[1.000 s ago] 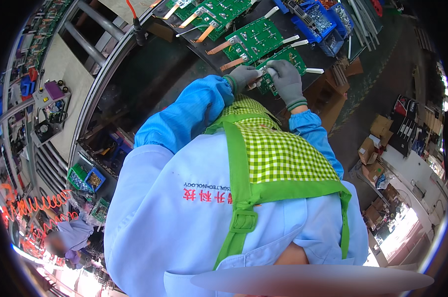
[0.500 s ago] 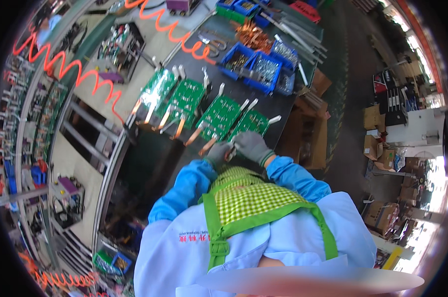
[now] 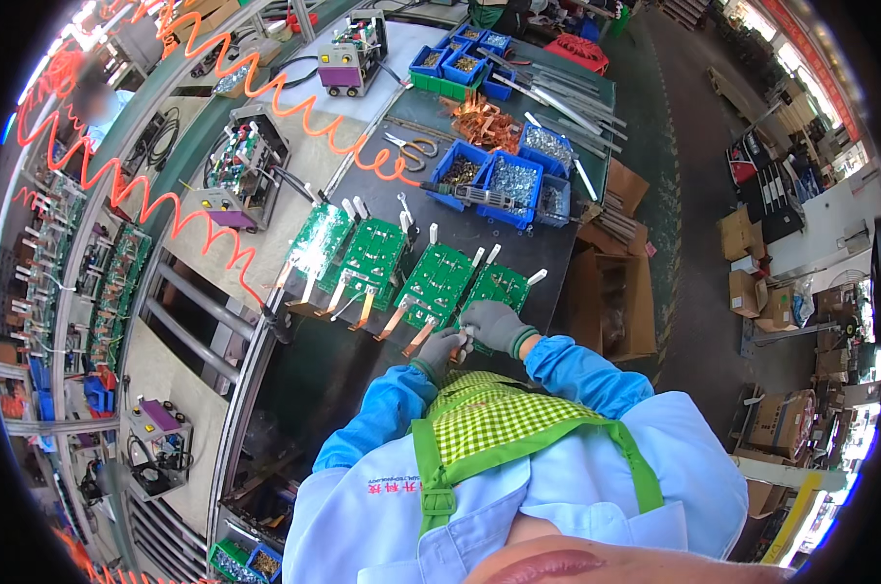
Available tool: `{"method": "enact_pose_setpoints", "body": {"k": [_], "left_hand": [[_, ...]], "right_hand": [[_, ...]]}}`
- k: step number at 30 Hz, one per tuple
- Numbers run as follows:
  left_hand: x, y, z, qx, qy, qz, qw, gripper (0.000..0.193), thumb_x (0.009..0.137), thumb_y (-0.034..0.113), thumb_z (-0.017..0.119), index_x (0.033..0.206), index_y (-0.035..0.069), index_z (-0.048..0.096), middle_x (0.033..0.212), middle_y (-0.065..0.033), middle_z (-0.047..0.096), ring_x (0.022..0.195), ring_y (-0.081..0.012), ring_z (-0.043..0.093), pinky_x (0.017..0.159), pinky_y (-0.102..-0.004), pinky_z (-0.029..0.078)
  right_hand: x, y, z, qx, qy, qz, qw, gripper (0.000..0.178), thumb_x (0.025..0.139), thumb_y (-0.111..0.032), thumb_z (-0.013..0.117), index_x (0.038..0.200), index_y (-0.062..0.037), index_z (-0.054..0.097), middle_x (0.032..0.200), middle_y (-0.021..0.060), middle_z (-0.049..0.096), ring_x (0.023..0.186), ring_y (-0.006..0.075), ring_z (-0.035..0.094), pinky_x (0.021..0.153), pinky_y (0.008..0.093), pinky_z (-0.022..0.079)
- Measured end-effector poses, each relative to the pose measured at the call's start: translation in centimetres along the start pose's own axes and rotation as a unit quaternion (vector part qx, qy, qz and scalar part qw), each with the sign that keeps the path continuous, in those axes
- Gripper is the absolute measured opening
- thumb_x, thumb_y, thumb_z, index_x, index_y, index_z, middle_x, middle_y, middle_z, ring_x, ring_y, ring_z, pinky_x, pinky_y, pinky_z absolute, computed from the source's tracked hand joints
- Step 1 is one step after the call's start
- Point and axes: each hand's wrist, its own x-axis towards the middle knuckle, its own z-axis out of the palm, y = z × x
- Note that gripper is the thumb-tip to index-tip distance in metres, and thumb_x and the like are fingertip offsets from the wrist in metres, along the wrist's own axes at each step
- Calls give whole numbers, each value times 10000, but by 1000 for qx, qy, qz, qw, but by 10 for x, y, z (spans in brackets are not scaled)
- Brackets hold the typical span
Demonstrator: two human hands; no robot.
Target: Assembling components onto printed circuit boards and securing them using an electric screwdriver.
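Several green circuit boards stand in a row on the dark tabletop, with white tabs at their far ends and copper strips at their near ends. My right hand (image 3: 496, 327), in a grey glove, is at the near end of the rightmost circuit board (image 3: 499, 285), its fingers curled. Close beside it my left hand (image 3: 439, 351), gloved too, is closed near a copper strip (image 3: 420, 337). The fingertips of both hands meet around a small piece I cannot make out. Left of them lies another circuit board (image 3: 437, 283).
Beyond the boards are blue bins (image 3: 511, 187) of small metal parts, scissors (image 3: 411, 146) and a heap of copper pieces (image 3: 486, 124). An orange coiled hose (image 3: 338, 138) leads to a driver-like tool (image 3: 484, 196). A cardboard box (image 3: 611, 304) stands right of the table.
The whole view has shifted, so the boards and bins sit lower in the picture. Both hands stay together at the rightmost board's near end, with the left fingers slightly moved.
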Motion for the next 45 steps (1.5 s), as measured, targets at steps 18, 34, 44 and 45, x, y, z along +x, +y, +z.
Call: {"method": "enact_pose_setpoints", "body": {"k": [18, 34, 44, 45], "left_hand": [[12, -14, -13, -1, 15, 30, 999, 218, 844, 42, 488, 1056, 0, 519, 890, -81, 586, 747, -161, 594, 514, -217, 472], [6, -3, -3, -32, 10, -9, 999, 198, 849, 56, 505, 1028, -24, 526, 864, -82, 581, 716, -129, 579, 517, -198, 470], [2, -10, -11, -42, -21, -14, 999, 186, 838, 39, 477, 1003, -24, 536, 862, -78, 574, 715, -134, 570, 563, -214, 491], [2, -9, -14, -46, -37, -8, 998, 191, 835, 41, 477, 1005, -20, 536, 862, -74, 576, 716, -132, 571, 576, -219, 491]], "right_hand": [[9, -31, -7, -134, -66, 136, 979, 239, 787, -346, 563, 873, -133, 627, 870, 77, 607, 832, 253, 607, 681, 395, 486], [-5, 2, 7, -1, 15, 68, 998, 214, 756, -242, 617, 904, -87, 619, 893, 108, 540, 850, 286, 565, 721, 394, 467], [-7, -9, 9, -25, 31, 61, 997, 226, 740, -262, 629, 848, -65, 601, 895, 111, 541, 856, 290, 552, 718, 387, 465], [-10, -12, 10, 32, 106, 29, 993, 245, 735, -274, 638, 859, -66, 605, 899, 115, 538, 858, 294, 549, 733, 385, 463]]}}
